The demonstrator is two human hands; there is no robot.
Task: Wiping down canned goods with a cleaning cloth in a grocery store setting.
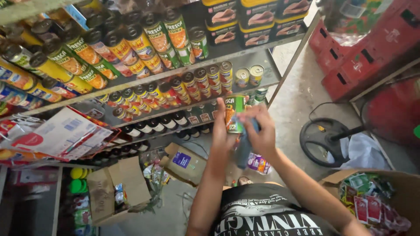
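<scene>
Far left, low: an open cardboard box on the floor, flaps spread, small packets inside; round yellow and green items sit just beside it.

Left, above: a flattened printed carton resting on the edge of a lower rack.

Left to centre: metal shelves tilted across the view, loaded with rows of cans. Tall cans with orange, green and yellow labels fill the upper tier; smaller cans stand in rows on the tier below; dark bottles line the lowest tier.

Centre: left hand, fingers extended upward and pressed flat against the left side of a can. The can has a green and orange label, stands upright, and is held in front of the lower shelves, between both hands.

Centre, just right: right hand, fingers curled, gripping a blue cloth that hangs down below the can. The hand touches the can's right side; the cloth lies between palm and can.

Centre, low: a second, smaller cardboard box on the floor.

Right: a black fan base with cord on the concrete floor; red crates stacked behind it.

Far right, low: a cardboard box of packets, red and green.
</scene>
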